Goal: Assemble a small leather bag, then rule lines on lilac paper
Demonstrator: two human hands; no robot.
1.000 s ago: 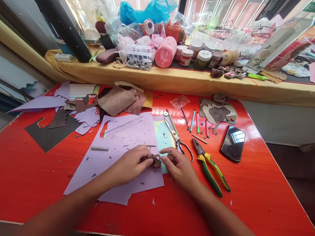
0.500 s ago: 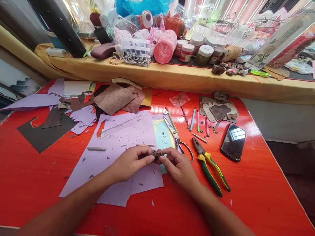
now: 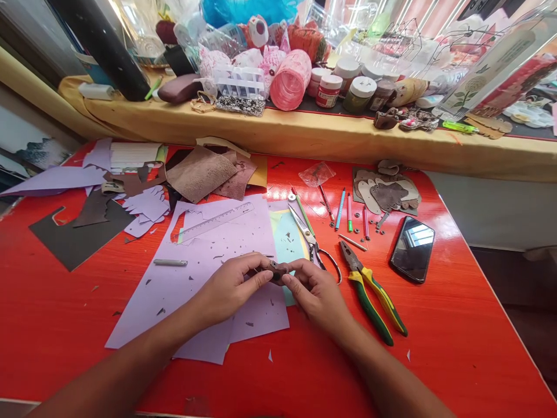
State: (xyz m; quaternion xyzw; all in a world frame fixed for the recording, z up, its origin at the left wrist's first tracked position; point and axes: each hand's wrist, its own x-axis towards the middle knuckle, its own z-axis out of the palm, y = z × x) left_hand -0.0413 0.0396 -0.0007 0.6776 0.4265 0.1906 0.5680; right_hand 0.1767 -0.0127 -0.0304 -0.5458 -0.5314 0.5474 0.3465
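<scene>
Between the fingertips of both hands is a small dark brown leather piece [image 3: 278,271], folded or curved, with a dark round opening or spot on its near side. My left hand [image 3: 237,284] pinches its left end between thumb and fingers. On the right end, my right hand [image 3: 315,293] grips it with thumb and index finger. The piece is held above purple paper [image 3: 209,232] strewn with tiny dark scraps. Scissors [image 3: 310,232] with dark handles lie just beyond my right hand, and pliers [image 3: 369,293] with green and yellow grips lie to its right.
A black phone [image 3: 412,249] lies at the right. Pens [image 3: 349,213] and small metal parts are behind the pliers. Leather scraps [image 3: 202,173] and a clear ruler [image 3: 215,222] lie at the back left. Cut leather shapes [image 3: 387,194] sit back right. A crowded ledge [image 3: 304,130] borders the red table.
The leather piece has tilted slightly in my fingers, its left end turned up a little. Both hands stay in nearly the same place, still gripping it.
</scene>
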